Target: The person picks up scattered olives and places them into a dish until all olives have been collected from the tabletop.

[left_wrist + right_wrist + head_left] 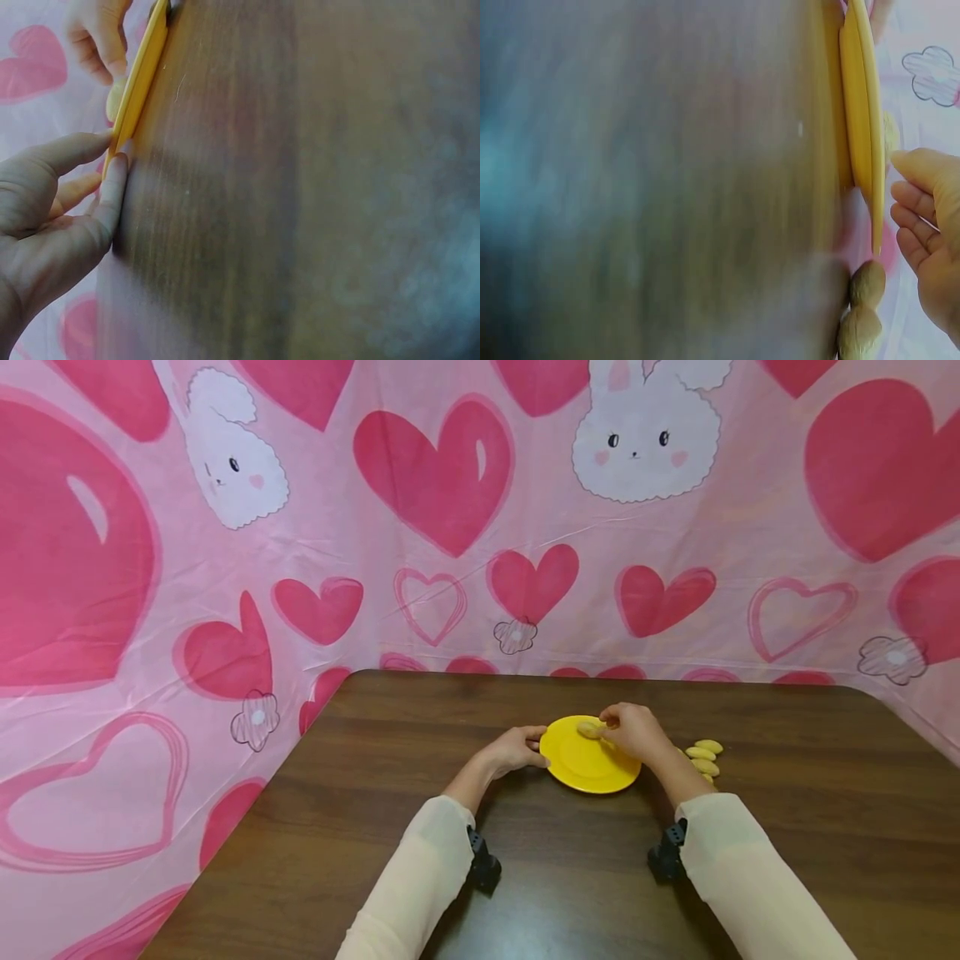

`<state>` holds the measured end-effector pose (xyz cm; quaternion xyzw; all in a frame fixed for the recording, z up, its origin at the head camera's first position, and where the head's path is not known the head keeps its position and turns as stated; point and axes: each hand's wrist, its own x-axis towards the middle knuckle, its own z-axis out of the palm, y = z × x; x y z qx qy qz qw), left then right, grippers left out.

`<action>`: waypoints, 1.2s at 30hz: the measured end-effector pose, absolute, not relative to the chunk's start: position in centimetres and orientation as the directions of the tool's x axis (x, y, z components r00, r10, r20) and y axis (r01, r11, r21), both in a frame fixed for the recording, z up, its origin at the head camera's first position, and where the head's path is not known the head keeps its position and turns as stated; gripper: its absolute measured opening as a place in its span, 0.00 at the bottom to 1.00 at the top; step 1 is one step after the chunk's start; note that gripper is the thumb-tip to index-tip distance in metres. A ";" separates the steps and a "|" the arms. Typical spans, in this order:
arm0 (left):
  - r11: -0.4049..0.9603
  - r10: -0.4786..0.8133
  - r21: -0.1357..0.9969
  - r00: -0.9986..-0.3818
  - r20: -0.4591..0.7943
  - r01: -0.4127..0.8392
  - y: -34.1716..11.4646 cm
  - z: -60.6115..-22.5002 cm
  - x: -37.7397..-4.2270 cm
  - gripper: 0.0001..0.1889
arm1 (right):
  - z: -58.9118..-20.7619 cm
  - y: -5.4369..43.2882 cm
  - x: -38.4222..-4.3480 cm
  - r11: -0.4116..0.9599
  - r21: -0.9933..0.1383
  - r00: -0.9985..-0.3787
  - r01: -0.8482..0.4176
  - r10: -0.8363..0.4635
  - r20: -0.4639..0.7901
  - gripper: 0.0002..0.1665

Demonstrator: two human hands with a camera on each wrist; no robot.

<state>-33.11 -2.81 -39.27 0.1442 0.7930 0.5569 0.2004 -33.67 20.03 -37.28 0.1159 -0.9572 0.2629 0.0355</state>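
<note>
A round yellow plate point(592, 768) lies on the table in the head view. At its left rim is my left hand point(516, 750); the left wrist view shows the thumb and fingers of that hand point(56, 202) pinching the plate's edge point(142, 71). Over the far part of the plate, my right hand point(633, 731) pinches an oval yellow piece point(589, 730) by its right end. That piece point(889, 135) also shows behind the rim in the right wrist view, at the fingertips of my right hand point(937, 232). Its exact kind cannot be told.
Several similar yellow oval pieces point(703, 753) lie on the brown wooden table point(390, 760), right of the plate and partly behind my right forearm. A pink cloth with hearts and rabbits point(420, 610) hangs behind the table's far edge.
</note>
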 end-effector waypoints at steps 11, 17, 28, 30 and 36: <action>0.346 0.460 0.938 -0.875 -0.151 0.020 -2.8 -39.4 -33.3 0.33 | -37.4 22.3 -33.3 0.837 -0.500 -0.975 -0.222 -0.179 0.132 0.16; 0.332 0.461 0.943 -0.875 -0.150 0.013 -2.8 -39.2 -33.1 0.34 | -37.3 23.9 -32.8 0.822 -0.542 -0.985 -0.173 -0.143 0.097 0.19; 0.350 0.451 0.937 -0.878 -0.163 0.007 -2.8 -39.3 -33.1 0.34 | -37.3 26.1 -32.1 0.843 -0.504 -0.981 -0.189 -0.140 0.134 0.19; 0.352 0.450 0.936 -0.878 -0.165 0.004 -2.8 -39.3 -33.1 0.34 | -37.4 26.5 -32.1 0.847 -0.494 -0.979 -0.195 -0.142 0.144 0.19; 0.357 0.448 0.934 -0.879 -0.166 0.006 -2.8 -39.2 -33.1 0.34 | -37.5 27.2 -31.9 0.858 -0.470 -0.977 -0.206 -0.154 0.146 0.17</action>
